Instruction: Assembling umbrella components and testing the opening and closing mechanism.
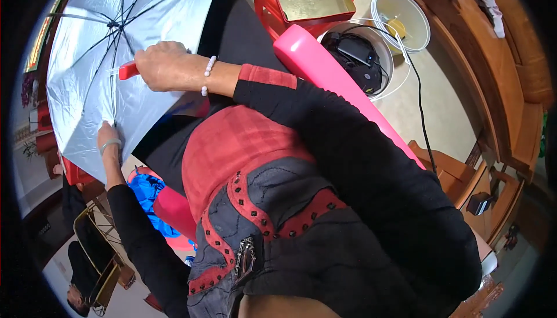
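A silver umbrella lies spread with its inside up at the upper left, its black ribs meeting at a hub. My left hand is closed on the canopy at a rib near its lower edge, the fingertips pinched together. Over the near right part of the canopy, my right hand makes a fist around a small red-handled tool. A thin pale tip seems to stick out of the red part towards the ribs; its kind I cannot make out. My right fingers are mostly hidden behind the back of the hand.
Beside my right forearm runs a long pink padded bar. Beyond it stand a red box, a white bucket with black devices and a cable, and a clear bucket. Blue plastic lies near my left arm. Wooden furniture is at right.
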Demonstrator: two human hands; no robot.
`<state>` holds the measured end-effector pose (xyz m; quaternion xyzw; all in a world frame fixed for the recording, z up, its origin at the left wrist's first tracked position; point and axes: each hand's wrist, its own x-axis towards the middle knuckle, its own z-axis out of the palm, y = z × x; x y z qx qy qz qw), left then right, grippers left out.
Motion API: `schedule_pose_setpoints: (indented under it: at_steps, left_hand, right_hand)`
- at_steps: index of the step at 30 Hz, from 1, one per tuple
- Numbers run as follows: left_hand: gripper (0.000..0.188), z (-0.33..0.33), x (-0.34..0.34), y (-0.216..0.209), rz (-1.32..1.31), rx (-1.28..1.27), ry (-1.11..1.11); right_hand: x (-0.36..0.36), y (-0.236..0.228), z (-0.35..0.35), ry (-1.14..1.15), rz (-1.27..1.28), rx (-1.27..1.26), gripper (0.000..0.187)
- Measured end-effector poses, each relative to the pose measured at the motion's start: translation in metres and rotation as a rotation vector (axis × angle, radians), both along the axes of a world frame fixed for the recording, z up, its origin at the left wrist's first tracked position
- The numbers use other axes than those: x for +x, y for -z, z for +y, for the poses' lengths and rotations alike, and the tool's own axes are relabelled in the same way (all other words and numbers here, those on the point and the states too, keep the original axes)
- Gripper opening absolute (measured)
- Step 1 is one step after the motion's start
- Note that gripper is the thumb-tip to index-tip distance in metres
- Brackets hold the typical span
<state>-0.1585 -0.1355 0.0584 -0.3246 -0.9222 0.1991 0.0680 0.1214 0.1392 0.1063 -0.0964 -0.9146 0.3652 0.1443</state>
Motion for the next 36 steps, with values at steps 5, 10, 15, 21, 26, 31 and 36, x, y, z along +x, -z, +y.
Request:
schedule_pose_setpoints:
  at_steps: [5, 10, 15, 21, 26, 31, 36]
  left_hand:
    - [0.034, 0.066, 0.032, 0.009, -0.247, 0.122, 0.117]
    - [0.04, 0.131, 0.107, 0.035, -0.235, 0.35, 0.072]
    - [0.036, 0.115, 0.099, 0.037, -0.224, 0.37, 0.069]
    - [0.041, 0.101, 0.093, 0.051, -0.204, 0.43, -0.043]
    - [0.064, 0.147, 0.116, 0.054, -0.342, 0.471, -0.24]
    - [0.06, 0.182, 0.144, 0.062, -0.45, 0.521, -0.302]
    - [0.044, 0.184, 0.104, 0.099, -0.375, 0.423, -0.212]
  right_hand:
    - [-0.01, 0.027, 0.018, -0.087, -0.018, -0.058, 0.025]
    - [-0.019, 0.047, 0.017, -0.085, -0.095, -0.184, 0.024]
    - [-0.029, 0.063, 0.033, 0.108, 0.008, -0.353, 0.03]
    - [-0.034, 0.096, 0.042, 0.144, -0.047, -0.537, 0.032]
    - [-0.042, 0.11, 0.051, 0.172, -0.078, -0.638, 0.037]
    - [-0.037, 0.114, 0.056, 0.17, -0.124, -0.606, 0.032]
    - [-0.038, 0.105, 0.056, 0.172, -0.116, -0.566, 0.041]
